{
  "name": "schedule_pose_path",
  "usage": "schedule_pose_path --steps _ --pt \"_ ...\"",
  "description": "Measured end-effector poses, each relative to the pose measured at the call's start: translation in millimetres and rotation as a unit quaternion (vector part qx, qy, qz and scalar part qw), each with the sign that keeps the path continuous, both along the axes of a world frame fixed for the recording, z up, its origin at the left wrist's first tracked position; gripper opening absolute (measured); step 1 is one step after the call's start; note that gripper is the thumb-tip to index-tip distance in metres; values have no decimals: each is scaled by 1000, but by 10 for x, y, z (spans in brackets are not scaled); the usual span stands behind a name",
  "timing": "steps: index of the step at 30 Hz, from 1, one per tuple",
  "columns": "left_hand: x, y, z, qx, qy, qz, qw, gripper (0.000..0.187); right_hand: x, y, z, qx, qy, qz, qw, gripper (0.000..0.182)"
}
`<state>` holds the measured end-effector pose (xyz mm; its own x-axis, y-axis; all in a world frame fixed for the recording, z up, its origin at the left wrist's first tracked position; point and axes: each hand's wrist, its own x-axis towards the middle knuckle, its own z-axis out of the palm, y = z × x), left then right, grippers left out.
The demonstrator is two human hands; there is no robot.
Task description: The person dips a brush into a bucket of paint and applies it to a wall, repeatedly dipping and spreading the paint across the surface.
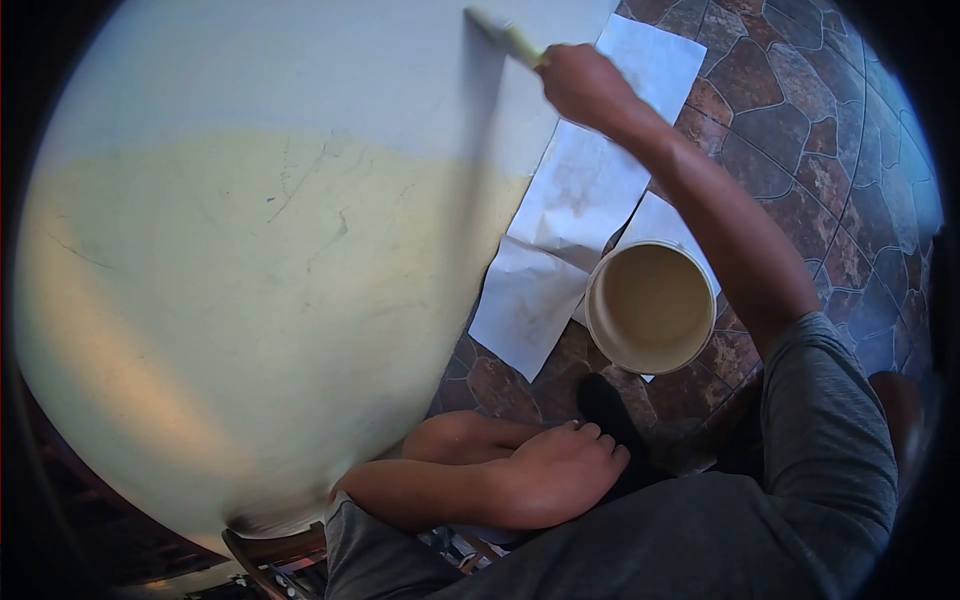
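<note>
At the top, my right hand (585,88) is closed round the light handle of a paintbrush (505,38), its bristles against or close to the wall (300,260). The wall is whitish in its upper part and yellowish below, with thin dark marks. My left hand (568,470) rests low in the view near my knee, palm down, fingers bent together; whether anything lies under them is hidden. A round bucket (652,308) with pale cream contents stands on the floor below my right forearm.
White paper sheets (560,215) lie along the wall's foot, partly under the bucket. The floor (770,120) has brown and grey stone-pattern tiles. A dark shoe or sock (605,405) shows below the bucket. Wooden furniture (270,560) is at the lower left.
</note>
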<state>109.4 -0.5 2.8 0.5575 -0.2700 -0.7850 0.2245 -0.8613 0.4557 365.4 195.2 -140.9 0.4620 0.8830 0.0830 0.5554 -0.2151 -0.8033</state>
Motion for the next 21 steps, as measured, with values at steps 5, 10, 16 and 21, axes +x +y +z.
schedule_pose_path --steps 5,10,16,21 --pt "19 44 -21 -7 6 12 1000 37 -802 -308 211 82 -1 118 990 19" --pt "6 54 -38 -10 7 2 1000 35 -712 -516 551 -6 -26 248 968 17" --pt "-55 -24 -16 -12 -38 15 999 34 -308 -138 518 -1 -88 179 980 21" --pt "-107 36 12 -4 -39 24 999 32 260 49 396 13 -161 107 981 34"
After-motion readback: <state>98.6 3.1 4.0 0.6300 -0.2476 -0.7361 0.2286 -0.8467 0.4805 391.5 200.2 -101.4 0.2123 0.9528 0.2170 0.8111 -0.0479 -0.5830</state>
